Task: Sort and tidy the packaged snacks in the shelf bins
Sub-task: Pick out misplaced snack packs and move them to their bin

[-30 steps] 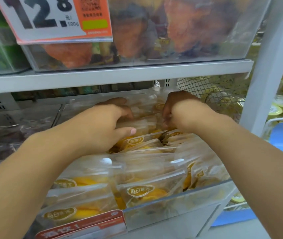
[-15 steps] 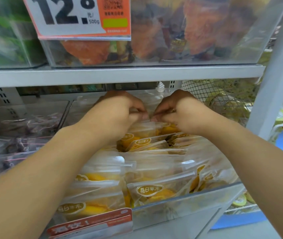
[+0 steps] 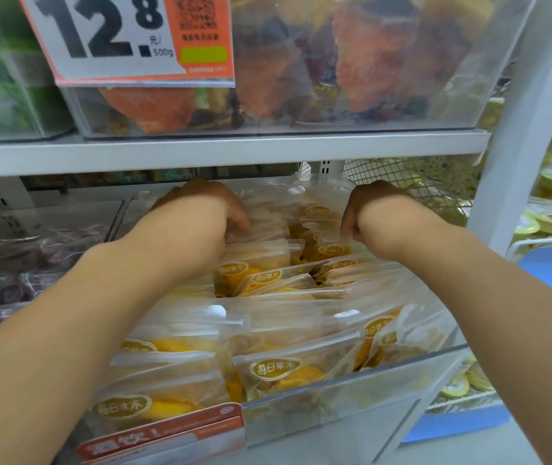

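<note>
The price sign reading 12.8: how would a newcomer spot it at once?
Start at the grey shelf board crossing the picture. The price sign hangs on the clear bin above it, upper left. Only it shows big black digits beside an orange strip.

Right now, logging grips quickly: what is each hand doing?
Left hand: gripping snack packets at the bin's back.
Right hand: fingers curled on packets too.
</note>
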